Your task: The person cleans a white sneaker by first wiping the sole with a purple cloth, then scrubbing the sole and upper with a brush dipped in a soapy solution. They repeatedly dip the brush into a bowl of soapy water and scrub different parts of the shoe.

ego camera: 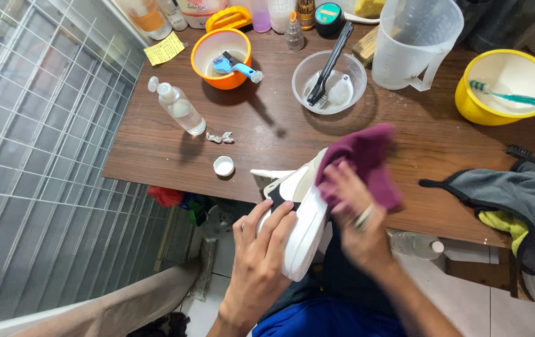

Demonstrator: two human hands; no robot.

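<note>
My left hand (pixel 261 253) grips a white shoe (pixel 301 215) from below, sole side turned toward me, over the near edge of the brown wooden table (pixel 155 150). My right hand (pixel 358 218), blurred, presses a maroon cloth (pixel 361 159) against the upper part of the shoe. The shoe's toe end is hidden under the cloth.
On the table stand an orange bowl (pixel 208 72) with a blue brush (pixel 239 67), a clear bowl (pixel 348 93) with a black brush (pixel 330 62), a clear jug (pixel 414 43), a yellow bowl (pixel 479 103) with a toothbrush (pixel 517 98), a lying clear bottle (pixel 180 107), its white cap (pixel 223 166), and a grey cloth (pixel 517 193). A wire grid (pixel 30 156) stands left.
</note>
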